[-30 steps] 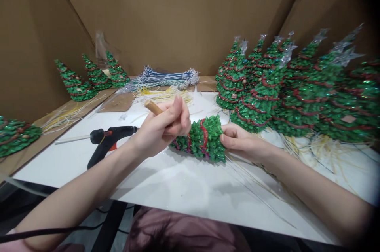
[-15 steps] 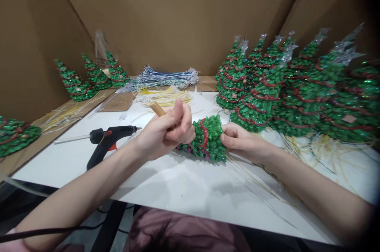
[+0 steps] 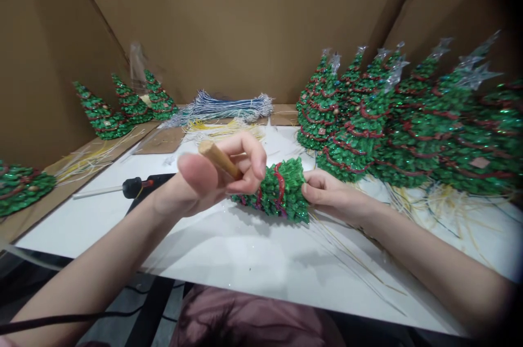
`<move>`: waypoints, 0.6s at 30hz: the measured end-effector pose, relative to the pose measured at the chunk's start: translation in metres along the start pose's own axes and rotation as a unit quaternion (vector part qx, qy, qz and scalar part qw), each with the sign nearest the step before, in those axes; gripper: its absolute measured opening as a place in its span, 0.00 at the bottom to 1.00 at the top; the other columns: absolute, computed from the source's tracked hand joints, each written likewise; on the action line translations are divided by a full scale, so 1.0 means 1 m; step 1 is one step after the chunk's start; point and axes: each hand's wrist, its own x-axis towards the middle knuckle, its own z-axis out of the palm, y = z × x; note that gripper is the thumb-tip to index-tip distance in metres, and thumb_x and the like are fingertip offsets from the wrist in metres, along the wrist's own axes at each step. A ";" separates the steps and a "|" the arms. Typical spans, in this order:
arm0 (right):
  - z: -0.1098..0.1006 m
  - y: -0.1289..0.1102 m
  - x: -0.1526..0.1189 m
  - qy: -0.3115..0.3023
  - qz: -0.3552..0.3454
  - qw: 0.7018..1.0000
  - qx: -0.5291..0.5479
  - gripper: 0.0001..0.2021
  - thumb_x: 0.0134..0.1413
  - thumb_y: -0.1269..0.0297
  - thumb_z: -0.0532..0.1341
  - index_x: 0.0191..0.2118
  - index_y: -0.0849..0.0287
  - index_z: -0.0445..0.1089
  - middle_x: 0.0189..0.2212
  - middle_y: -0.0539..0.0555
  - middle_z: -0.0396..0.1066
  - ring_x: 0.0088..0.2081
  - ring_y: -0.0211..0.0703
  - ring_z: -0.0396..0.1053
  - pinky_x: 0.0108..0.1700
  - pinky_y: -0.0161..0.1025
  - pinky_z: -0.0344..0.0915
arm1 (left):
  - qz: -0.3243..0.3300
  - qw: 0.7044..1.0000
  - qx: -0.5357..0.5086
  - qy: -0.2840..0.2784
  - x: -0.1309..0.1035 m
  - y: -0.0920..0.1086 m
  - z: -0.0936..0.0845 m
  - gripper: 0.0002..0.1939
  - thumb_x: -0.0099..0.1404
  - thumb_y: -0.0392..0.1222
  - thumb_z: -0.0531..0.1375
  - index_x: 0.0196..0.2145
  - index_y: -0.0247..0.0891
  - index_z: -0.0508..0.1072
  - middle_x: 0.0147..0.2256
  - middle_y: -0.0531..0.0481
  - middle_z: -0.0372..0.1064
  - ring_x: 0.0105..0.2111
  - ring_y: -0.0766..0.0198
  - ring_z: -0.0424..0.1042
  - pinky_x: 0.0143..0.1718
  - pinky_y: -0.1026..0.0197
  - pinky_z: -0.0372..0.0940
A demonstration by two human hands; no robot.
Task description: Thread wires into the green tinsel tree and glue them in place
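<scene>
A small green Christmas tree (image 3: 285, 192) with red garland lies on its side over the white tabletop (image 3: 229, 260). At its wide base, my right hand (image 3: 327, 194) grips the edge between thumb and fingers, and thin wires trail out below. My left hand (image 3: 229, 172) is in front of the tree's narrow end, which it partly hides. A round wooden stick (image 3: 218, 159) is held in its curled fingers, while the thumb is lifted away from it. Behind my left forearm lies a black glue gun (image 3: 133, 188), largely covered.
Several finished-looking trees with clear stars (image 3: 359, 118) crowd the right side. More trees (image 3: 131, 99) stand at the back left. Bundles of blue wires (image 3: 229, 104) and yellow wires (image 3: 204, 129) lie at the back. Cardboard walls (image 3: 245, 20) enclose the table; loose wires (image 3: 445, 211) spread at right.
My left hand has shifted slightly left and turned, its thumb swinging away from the stick, and it now covers most of the glue gun. My right hand keeps its grip on the tree.
</scene>
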 end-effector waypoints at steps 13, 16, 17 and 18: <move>0.000 0.002 0.000 0.012 0.004 1.000 0.012 0.21 0.42 0.48 0.68 0.26 0.62 0.64 0.21 0.47 0.62 0.22 0.32 0.58 0.28 0.32 0.58 | 0.044 0.871 0.489 -0.003 -0.007 -0.012 -0.008 0.07 0.67 0.42 0.55 0.33 0.36 0.65 0.32 0.51 0.66 0.33 0.65 0.61 0.36 0.61 0.55; 0.001 0.002 0.000 0.011 -0.001 1.000 0.012 0.22 0.42 0.47 0.68 0.27 0.63 0.65 0.22 0.48 0.63 0.23 0.33 0.60 0.29 0.33 0.58 | 0.054 0.831 0.553 -0.023 -0.005 -0.019 -0.004 0.08 0.67 0.41 0.55 0.30 0.36 0.66 0.30 0.52 0.67 0.32 0.64 0.60 0.36 0.61 0.52; 0.001 0.002 0.000 0.008 -0.003 1.000 0.010 0.22 0.42 0.47 0.68 0.27 0.63 0.65 0.23 0.49 0.64 0.24 0.33 0.60 0.29 0.33 0.58 | 0.062 0.821 0.566 -0.025 -0.005 -0.020 -0.003 0.08 0.67 0.40 0.54 0.30 0.36 0.66 0.29 0.52 0.66 0.32 0.64 0.60 0.35 0.61 0.51; 0.000 0.002 0.000 0.006 -0.004 1.000 0.006 0.22 0.42 0.47 0.67 0.28 0.63 0.66 0.23 0.49 0.64 0.24 0.33 0.60 0.29 0.33 0.58 | 0.071 0.812 0.579 -0.026 -0.004 -0.020 -0.001 0.08 0.67 0.40 0.54 0.30 0.36 0.66 0.29 0.53 0.66 0.32 0.64 0.60 0.34 0.61 0.50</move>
